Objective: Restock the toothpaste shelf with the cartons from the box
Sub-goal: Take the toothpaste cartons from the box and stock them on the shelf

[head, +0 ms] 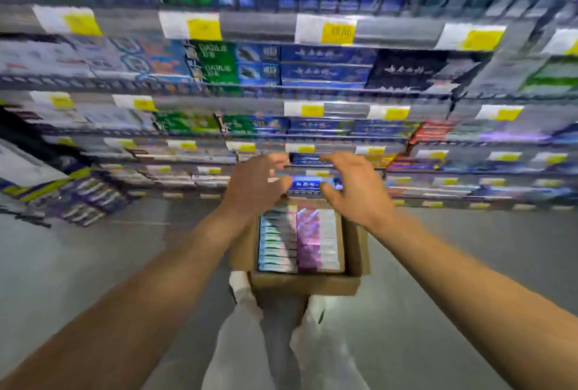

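Toothpaste cartons (300, 241) are seen packed upright in two rows inside an open cardboard box (305, 284), pale teal-striped ones in the left row and purple-and-white ones in the right row. The box is set on the grey floor (93, 264), just in front of the shelving (281, 133) and between the person's feet, with white trouser legs (237, 336) seen directly below it. Above the far end of the box, a blue carton (308, 184) is seen between the two hands, level with a low shelf. The left hand (255, 184) is held at the carton's left end with fingers curled, and the right hand (353, 184) at its right end with fingers curled and slightly spread. Whether the blue carton is actually pinched by either hand cannot be told, since the frame is heavily motion-blurred. Behind the hands, several tiers of shelving are filled with stacked blue, green and dark cartons, and the shelf edges are lined with white-and-yellow price tags (327, 29). To the left of the box, more packaged goods (81, 198) are shown on an angled lower display. Both bare forearms are extended from the bottom corners of the view toward the box.
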Demonstrator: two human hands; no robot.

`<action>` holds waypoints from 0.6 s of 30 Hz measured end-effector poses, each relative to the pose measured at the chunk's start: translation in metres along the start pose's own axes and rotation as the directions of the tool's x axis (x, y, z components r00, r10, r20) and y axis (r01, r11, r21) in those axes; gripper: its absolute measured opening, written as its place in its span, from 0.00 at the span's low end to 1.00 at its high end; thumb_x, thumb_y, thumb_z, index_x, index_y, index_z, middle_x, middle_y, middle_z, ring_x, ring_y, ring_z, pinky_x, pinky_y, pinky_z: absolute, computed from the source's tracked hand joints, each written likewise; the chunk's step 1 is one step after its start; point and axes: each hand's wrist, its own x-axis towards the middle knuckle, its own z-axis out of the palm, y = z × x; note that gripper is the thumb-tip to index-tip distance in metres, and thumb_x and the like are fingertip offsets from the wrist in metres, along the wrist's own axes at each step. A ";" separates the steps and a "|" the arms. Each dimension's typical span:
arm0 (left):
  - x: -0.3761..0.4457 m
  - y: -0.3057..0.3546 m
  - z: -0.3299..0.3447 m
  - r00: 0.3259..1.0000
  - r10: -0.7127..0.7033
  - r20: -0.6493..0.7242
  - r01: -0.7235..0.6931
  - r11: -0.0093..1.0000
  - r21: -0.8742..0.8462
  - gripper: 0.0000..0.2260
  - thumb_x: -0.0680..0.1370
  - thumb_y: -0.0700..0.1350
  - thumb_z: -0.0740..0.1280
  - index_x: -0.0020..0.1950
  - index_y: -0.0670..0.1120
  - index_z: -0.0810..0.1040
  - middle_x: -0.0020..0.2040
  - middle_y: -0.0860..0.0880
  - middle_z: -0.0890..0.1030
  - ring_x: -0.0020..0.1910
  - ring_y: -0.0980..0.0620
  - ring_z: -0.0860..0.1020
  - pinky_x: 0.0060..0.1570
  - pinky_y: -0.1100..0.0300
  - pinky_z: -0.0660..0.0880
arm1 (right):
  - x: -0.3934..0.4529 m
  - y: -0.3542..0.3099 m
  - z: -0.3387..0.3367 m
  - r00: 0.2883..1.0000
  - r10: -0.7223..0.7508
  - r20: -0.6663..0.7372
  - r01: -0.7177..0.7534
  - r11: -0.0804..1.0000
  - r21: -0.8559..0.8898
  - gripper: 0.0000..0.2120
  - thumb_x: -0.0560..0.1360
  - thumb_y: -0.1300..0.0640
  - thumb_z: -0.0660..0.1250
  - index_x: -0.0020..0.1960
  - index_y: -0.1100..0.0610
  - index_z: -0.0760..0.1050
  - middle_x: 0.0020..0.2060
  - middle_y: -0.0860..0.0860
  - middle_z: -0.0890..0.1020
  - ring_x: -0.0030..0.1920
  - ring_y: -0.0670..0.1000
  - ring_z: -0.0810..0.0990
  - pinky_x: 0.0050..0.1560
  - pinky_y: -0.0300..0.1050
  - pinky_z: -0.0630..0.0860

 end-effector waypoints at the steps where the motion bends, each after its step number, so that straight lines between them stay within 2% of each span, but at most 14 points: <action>1: 0.000 -0.011 0.013 1.000 -0.017 0.022 0.016 1.000 0.020 0.18 0.73 0.48 0.70 0.62 0.48 0.79 0.55 0.51 0.82 0.50 0.55 0.79 0.45 0.75 0.65 | -0.004 0.012 0.014 0.999 0.024 0.025 -0.024 1.000 0.004 0.24 0.71 0.51 0.64 0.65 0.59 0.73 0.57 0.57 0.78 0.58 0.60 0.75 0.59 0.50 0.71; 5: 0.009 -0.068 0.062 0.989 -0.128 0.076 0.121 0.988 0.091 0.17 0.74 0.47 0.71 0.63 0.48 0.78 0.57 0.48 0.82 0.54 0.50 0.80 0.56 0.60 0.73 | -0.009 0.055 0.075 0.983 0.135 0.121 -0.138 0.990 0.020 0.21 0.72 0.51 0.64 0.64 0.56 0.73 0.56 0.57 0.78 0.58 0.61 0.75 0.55 0.56 0.76; 7: 0.019 -0.101 0.086 0.982 -0.158 0.101 0.145 0.981 0.128 0.18 0.74 0.48 0.71 0.63 0.49 0.78 0.57 0.48 0.82 0.55 0.49 0.79 0.58 0.55 0.73 | -0.005 0.073 0.109 0.971 0.165 0.175 -0.172 0.985 0.027 0.21 0.72 0.53 0.66 0.63 0.57 0.74 0.56 0.58 0.79 0.57 0.61 0.76 0.57 0.52 0.74; 8: 0.026 -0.118 0.097 0.981 -0.160 0.108 0.144 0.980 0.140 0.18 0.74 0.48 0.71 0.64 0.49 0.78 0.58 0.48 0.81 0.56 0.49 0.79 0.59 0.54 0.73 | -0.003 0.083 0.127 0.965 0.176 0.193 -0.186 0.982 0.033 0.20 0.72 0.55 0.67 0.63 0.58 0.74 0.56 0.59 0.79 0.57 0.61 0.76 0.58 0.50 0.71; 10: 0.038 -0.153 0.121 0.977 -0.180 0.115 0.158 0.971 0.179 0.18 0.74 0.47 0.70 0.64 0.48 0.78 0.59 0.47 0.81 0.59 0.48 0.77 0.58 0.60 0.70 | 0.001 0.101 0.167 0.958 0.186 0.216 -0.198 0.980 0.034 0.19 0.72 0.57 0.67 0.63 0.59 0.75 0.55 0.60 0.80 0.57 0.60 0.77 0.59 0.47 0.67; 12: 0.051 -0.189 0.147 0.968 -0.211 0.134 0.177 0.957 0.229 0.18 0.74 0.45 0.70 0.64 0.48 0.77 0.60 0.45 0.80 0.60 0.46 0.76 0.54 0.62 0.67 | 0.005 0.119 0.211 0.953 0.195 0.234 -0.207 0.978 0.029 0.19 0.72 0.57 0.67 0.63 0.58 0.75 0.54 0.59 0.81 0.57 0.60 0.77 0.59 0.49 0.69; 15: 0.072 -0.249 0.191 0.963 -0.233 0.134 0.197 0.951 0.238 0.19 0.74 0.46 0.71 0.64 0.47 0.77 0.57 0.44 0.81 0.55 0.45 0.79 0.50 0.62 0.68 | 0.013 0.149 0.282 0.934 0.223 0.280 -0.237 0.971 0.017 0.18 0.72 0.57 0.66 0.61 0.59 0.76 0.56 0.59 0.80 0.57 0.61 0.76 0.58 0.51 0.73; 18: 0.101 -0.311 0.242 0.953 -0.255 0.163 0.213 0.947 0.239 0.21 0.74 0.47 0.70 0.67 0.47 0.74 0.59 0.46 0.80 0.53 0.51 0.77 0.48 0.67 0.64 | 0.022 0.183 0.358 0.914 0.262 0.310 -0.285 0.958 0.031 0.21 0.73 0.55 0.66 0.66 0.58 0.73 0.61 0.58 0.77 0.61 0.60 0.74 0.60 0.49 0.72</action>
